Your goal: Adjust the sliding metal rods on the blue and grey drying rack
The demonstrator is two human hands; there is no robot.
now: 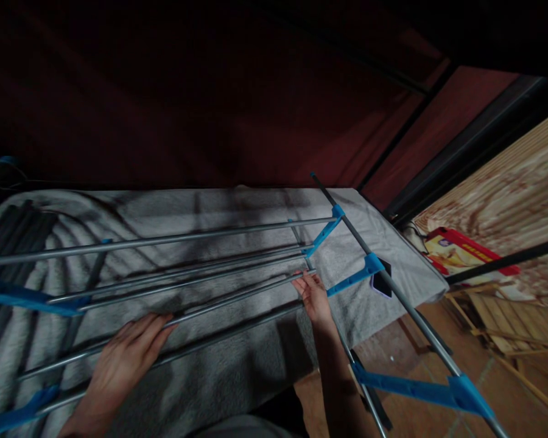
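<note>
"What's done?"
"Slim grey metal tubes (187, 236) seem seated in blue plastic brackets (351, 282) above the grey plush blanket (256, 359)."
"Remaining?"
"Apparently joining the silver metal tube (237, 298) toward the blanket's near edge: left hand (134, 347) curled around it, right hand (313, 295) pinching its end."

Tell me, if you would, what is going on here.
Someone is handling a metal rod of a rack with both bare hands. The left hand grips it from above, and the right hand pinches it close to one end with its fingers; the other end reaches out past the left hand. More rods run alongside, over a grey blanket. A phone lies on the blanket, partly hidden by the rack.
</note>
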